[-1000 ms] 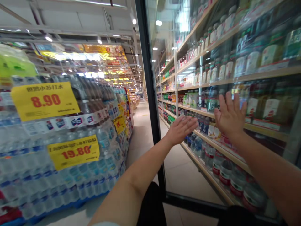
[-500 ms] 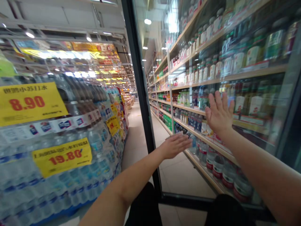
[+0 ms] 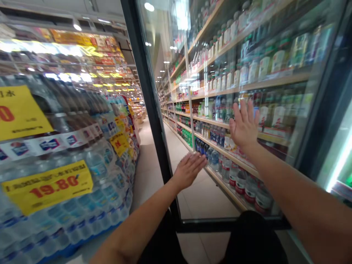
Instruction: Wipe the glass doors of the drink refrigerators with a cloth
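Observation:
A tall glass door (image 3: 147, 91) with a black frame stands in front of me at an angle. My right hand (image 3: 244, 126) is raised before the pane, palm towards it and fingers spread, seemingly flat on the glass. Lower and to the left is my left hand (image 3: 190, 170), its fingers stretched out and pointing right, with nothing held. Whether the left hand touches the pane I cannot tell. Shelves of bottles (image 3: 249, 190) show in the glass behind both hands, either through it or partly as a reflection.
Stacked packs of bottled water (image 3: 101, 187) line the left side, carrying yellow price signs (image 3: 60, 187). A pale tiled aisle (image 3: 145, 157) runs away between the stack and the door. At the far right glows a bright light strip (image 3: 343, 161) beside a dark upright.
The view has shifted to the right, so the door, shelves and both hands sit further left. A lit strip has come into view at the right. Both hands keep much the same pose.

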Motion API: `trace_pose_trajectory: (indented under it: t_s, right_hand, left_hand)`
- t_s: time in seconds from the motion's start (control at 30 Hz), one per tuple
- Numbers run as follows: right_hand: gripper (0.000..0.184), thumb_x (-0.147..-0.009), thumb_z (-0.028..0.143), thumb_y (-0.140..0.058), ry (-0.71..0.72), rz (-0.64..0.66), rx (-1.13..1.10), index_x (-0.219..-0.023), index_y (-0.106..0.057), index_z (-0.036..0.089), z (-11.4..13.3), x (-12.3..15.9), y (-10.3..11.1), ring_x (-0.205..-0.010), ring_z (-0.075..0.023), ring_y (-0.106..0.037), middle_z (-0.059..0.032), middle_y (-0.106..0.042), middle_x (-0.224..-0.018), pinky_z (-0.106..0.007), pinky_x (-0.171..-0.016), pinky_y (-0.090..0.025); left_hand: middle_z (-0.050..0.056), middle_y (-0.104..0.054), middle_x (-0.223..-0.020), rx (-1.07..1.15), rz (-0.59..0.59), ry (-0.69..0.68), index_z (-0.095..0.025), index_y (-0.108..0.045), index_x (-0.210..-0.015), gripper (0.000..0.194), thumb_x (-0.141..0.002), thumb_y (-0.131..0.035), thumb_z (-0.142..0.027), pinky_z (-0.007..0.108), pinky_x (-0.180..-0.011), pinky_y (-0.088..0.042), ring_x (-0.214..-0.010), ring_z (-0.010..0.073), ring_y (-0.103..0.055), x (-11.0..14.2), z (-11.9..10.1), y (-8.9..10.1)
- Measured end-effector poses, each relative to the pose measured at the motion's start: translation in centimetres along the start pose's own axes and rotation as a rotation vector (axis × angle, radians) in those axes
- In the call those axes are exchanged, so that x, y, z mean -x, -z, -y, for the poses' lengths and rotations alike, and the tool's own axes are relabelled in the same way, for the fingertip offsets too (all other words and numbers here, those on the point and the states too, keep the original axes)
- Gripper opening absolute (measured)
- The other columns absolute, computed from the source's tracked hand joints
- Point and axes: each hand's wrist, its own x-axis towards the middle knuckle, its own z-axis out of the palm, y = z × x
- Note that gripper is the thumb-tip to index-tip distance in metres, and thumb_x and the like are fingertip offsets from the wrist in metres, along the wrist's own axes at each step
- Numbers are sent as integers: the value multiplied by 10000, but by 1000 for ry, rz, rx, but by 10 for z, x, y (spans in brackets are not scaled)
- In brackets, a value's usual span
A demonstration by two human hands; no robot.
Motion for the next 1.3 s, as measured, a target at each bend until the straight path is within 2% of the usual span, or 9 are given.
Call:
trace_pose_trajectory:
  t_s: [0.13,0.4,0.53,0.67,0.77,0.9,1.0,1.1,1.3]
  right_hand:
    - [623,-1046,421,-336,-6,-12,10,-1630,-218,240,2,-1,2,-1572,-305,-163,-96,-272,-1676,-603,-1242,-168]
    - [617,-1044,418,-343,-20,21,21,-1622,-247,226,4,-2,2,-1569,-306,-174,-105,-276,-1674,-604,-1241,-174]
    - [616,-1045,433,-335,-18,15,31,-1620,-256,226,3,-2,0,-1564,-311,-191,-103,-287,-1670,-608,-1237,-186]
    - [615,-1044,436,-329,-7,7,40,-1619,-259,230,2,-2,-3,-1559,-313,-209,-98,-300,-1665,-599,-1235,-200]
    - [615,-1042,426,-336,-3,-15,33,-1621,-256,236,2,-2,-5,-1555,-313,-222,-97,-303,-1664,-600,-1234,-204]
    - [621,-1035,418,-364,-6,-14,28,-1617,-269,224,4,-1,-5,-1553,-329,-221,-105,-301,-1664,-611,-1230,-200]
    - [637,-1028,405,-384,-6,7,3,-1620,-256,210,2,-1,-6,-1552,-347,-211,-119,-278,-1671,-639,-1221,-193]
    - [639,-1028,423,-385,5,-19,-39,-1621,-257,225,-1,1,-9,-1554,-351,-206,-113,-279,-1671,-643,-1224,-173]
    - [607,-1044,437,-362,2,-64,-111,-1614,-302,234,0,4,-9,-1565,-323,-187,-95,-290,-1658,-553,-1257,-99]
  left_hand:
    - [46,-448,-1574,8,4,8,-207,-453,-1513,553,-964,-490,-155,448,-1297,-190,-1536,207,-259,-14,9,2]
    - [140,-217,-1677,70,-332,545,-192,-196,-1605,615,-1027,-402,-217,515,-1280,-187,-1569,238,-67,-117,120,30]
    - [122,-220,-1679,76,-267,411,-205,-322,-1558,550,-1016,-404,-164,526,-1274,-219,-1569,232,-17,-107,86,11]
    - [96,-373,-1618,46,-31,-120,-158,-439,-1504,503,-1002,-459,-186,544,-1288,-180,-1563,252,-146,-57,10,-14]
    - [-4,-376,-1620,44,26,-309,-242,-497,-1474,471,-1004,-476,-244,402,-1300,-194,-1546,157,-222,-36,-3,-18]
    - [32,-338,-1639,-21,-14,-140,-233,-391,-1548,542,-1011,-459,-212,483,-1304,-109,-1566,206,-136,-73,56,4]
    - [59,-284,-1664,-39,-118,242,-231,-296,-1590,580,-1023,-419,-217,520,-1301,-66,-1574,223,-59,-119,106,25]
    - [95,-187,-1693,-38,-207,559,-222,-246,-1607,586,-1035,-373,-237,553,-1289,-80,-1576,254,-13,-133,115,30]
    - [61,-252,-1677,-78,69,104,-337,-341,-1572,571,-1021,-460,-425,701,-1233,-63,-1560,371,-34,-86,64,20]
